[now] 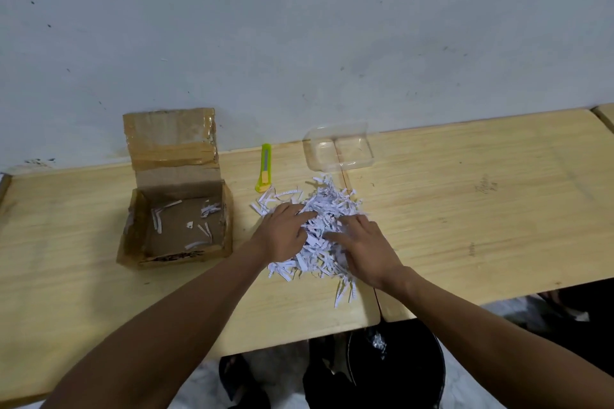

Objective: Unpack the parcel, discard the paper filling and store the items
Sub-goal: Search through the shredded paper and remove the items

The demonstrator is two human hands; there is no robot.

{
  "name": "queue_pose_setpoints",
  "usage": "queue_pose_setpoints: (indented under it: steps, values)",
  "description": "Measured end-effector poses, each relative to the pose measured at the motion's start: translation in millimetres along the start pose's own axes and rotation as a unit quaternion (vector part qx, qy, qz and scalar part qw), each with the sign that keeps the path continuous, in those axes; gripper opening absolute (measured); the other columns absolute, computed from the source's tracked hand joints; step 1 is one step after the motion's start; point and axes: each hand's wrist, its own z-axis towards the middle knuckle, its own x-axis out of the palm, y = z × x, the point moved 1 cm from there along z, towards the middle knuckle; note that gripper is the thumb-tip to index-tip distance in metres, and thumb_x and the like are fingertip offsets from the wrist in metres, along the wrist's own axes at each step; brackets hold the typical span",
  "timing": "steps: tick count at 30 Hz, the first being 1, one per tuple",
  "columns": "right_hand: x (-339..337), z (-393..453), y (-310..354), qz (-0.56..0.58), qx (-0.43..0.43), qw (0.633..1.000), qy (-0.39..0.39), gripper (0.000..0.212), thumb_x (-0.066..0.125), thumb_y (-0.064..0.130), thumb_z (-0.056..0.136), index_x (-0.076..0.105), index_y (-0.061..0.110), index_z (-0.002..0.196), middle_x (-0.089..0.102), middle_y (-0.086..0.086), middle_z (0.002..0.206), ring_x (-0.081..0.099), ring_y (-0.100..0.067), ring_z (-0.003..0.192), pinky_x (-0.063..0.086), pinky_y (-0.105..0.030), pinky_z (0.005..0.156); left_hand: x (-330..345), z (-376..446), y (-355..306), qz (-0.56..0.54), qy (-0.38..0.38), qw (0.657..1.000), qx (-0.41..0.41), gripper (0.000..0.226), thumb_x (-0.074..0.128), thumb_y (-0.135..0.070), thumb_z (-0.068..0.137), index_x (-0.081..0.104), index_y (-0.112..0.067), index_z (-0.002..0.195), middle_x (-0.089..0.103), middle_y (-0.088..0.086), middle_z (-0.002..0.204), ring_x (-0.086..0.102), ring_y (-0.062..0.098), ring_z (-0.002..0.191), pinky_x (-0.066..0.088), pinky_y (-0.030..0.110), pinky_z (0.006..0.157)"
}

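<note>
A heap of white shredded paper (327, 209) lies on the wooden table (465, 209), right of an open cardboard box (176, 226). The box holds only a few loose paper strips; its flap stands up against the wall. My left hand (282, 232) lies on the left side of the heap, fingers spread into the shreds. My right hand (362, 247) presses on the right side, fingers fairly straight. Whatever lies under the heap is hidden.
A yellow-green utility knife (264, 168) lies behind the heap. A clear plastic container (339, 151) stands near the wall. Below the table's front edge a black bin (398, 365) holds some shreds. A seam runs between two table tops.
</note>
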Motion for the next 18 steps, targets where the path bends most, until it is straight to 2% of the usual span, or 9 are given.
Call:
queue_pose_setpoints:
  steps: [3, 5, 8, 9, 11, 14, 18]
  values:
    - [-6.6, -0.9, -0.7, 0.018, 0.069, 0.997, 0.006, 0.06, 0.064, 0.016, 0.07, 0.056, 0.023, 0.129, 0.048, -0.015, 0.138, 0.044, -0.039, 0.123, 0.044, -0.046, 0.09, -3.6, 5.7, -6.7, 0.006, 0.032, 0.999, -0.023, 0.05, 0.035, -0.027, 0.098, 0.036, -0.031, 0.148, 0.032, 0.006, 0.156, 0.022, 0.028, 0.145, 0.03, 0.05, 0.112]
    - [-9.2, -2.2, 0.9, 0.013, 0.082, 0.997, -0.004, 0.063, 0.061, 0.013, 0.07, 0.053, 0.024, 0.132, 0.045, -0.015, 0.142, 0.04, -0.038, 0.127, 0.043, -0.047, 0.094, -5.4, 5.3, -12.0, -0.002, 0.006, 1.0, -0.008, 0.054, 0.03, -0.031, 0.093, 0.04, -0.033, 0.145, 0.034, 0.004, 0.154, 0.024, 0.027, 0.144, 0.032, 0.051, 0.11]
    - [-6.9, -4.8, 5.8, 0.002, 0.064, 0.998, -0.003, 0.055, 0.041, 0.021, 0.074, 0.06, 0.025, 0.125, 0.052, -0.015, 0.133, 0.047, -0.039, 0.12, 0.046, -0.046, 0.087, -3.3, 3.5, -15.3, 0.012, 0.008, 1.0, 0.015, 0.055, 0.027, -0.034, 0.088, 0.046, -0.037, 0.141, 0.038, 0.001, 0.152, 0.027, 0.025, 0.142, 0.036, 0.051, 0.107]
    - [-4.5, -6.4, 7.0, -0.004, 0.053, 0.999, 0.007, 0.053, 0.041, 0.019, 0.074, 0.061, 0.026, 0.123, 0.053, -0.014, 0.13, 0.048, -0.038, 0.117, 0.045, -0.045, 0.085, -1.9, 3.6, -14.8, 0.024, 0.021, 0.999, 0.013, 0.053, 0.03, -0.032, 0.091, 0.044, -0.037, 0.142, 0.037, 0.0, 0.152, 0.027, 0.025, 0.142, 0.036, 0.051, 0.106]
    - [1.0, -11.6, 7.0, -0.014, 0.028, 0.999, 0.016, 0.049, 0.053, 0.011, 0.073, 0.063, 0.026, 0.119, 0.055, -0.011, 0.125, 0.048, -0.036, 0.114, 0.045, -0.042, 0.083, -0.5, 5.4, -14.1, 0.038, 0.044, 0.998, -0.004, 0.049, 0.034, -0.027, 0.097, 0.039, -0.035, 0.145, 0.034, -0.001, 0.154, 0.022, 0.026, 0.144, 0.034, 0.051, 0.108]
    - [3.5, -19.0, -1.3, -0.03, 0.014, 0.999, 0.017, 0.04, 0.066, 0.015, 0.07, 0.07, 0.026, 0.108, 0.058, -0.006, 0.117, 0.051, -0.031, 0.108, 0.045, -0.04, 0.08, -2.5, 9.5, -14.6, 0.044, 0.054, 0.998, -0.013, 0.048, 0.034, -0.027, 0.099, 0.037, -0.032, 0.147, 0.033, -0.001, 0.156, 0.021, 0.028, 0.145, 0.033, 0.051, 0.11]
    - [-1.3, -18.8, -11.5, -0.103, 0.045, 0.992, 0.049, 0.023, 0.062, 0.023, 0.072, 0.072, 0.022, 0.093, 0.058, -0.003, 0.107, 0.051, -0.03, 0.109, 0.04, -0.043, 0.089, -4.1, 15.1, -14.6, 0.042, 0.064, 0.997, -0.016, 0.049, 0.033, -0.026, 0.099, 0.036, -0.029, 0.147, 0.036, 0.002, 0.153, 0.03, 0.029, 0.14, 0.037, 0.052, 0.106]
